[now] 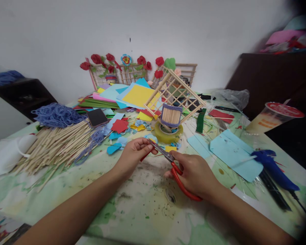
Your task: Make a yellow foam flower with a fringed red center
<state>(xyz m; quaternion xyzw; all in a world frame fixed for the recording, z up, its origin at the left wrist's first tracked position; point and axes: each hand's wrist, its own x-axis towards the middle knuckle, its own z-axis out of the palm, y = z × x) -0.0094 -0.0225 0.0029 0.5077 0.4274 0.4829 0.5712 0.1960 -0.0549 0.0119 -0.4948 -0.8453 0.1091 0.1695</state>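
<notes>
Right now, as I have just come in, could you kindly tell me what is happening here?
A person's right hand holds red-handled metal scissors, with the blade tips at the left hand. That hand pinches a small red piece, apparently paper. Beyond them, a tilted lattice of pale wooden sticks seems propped on a yellowish roll of tape.

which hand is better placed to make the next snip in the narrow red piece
Probably the right hand: it grips the red-handled metal scissors. The left hand pinches the narrow red piece near the scissors' tips, so it seems better suited to steadying it.
</notes>
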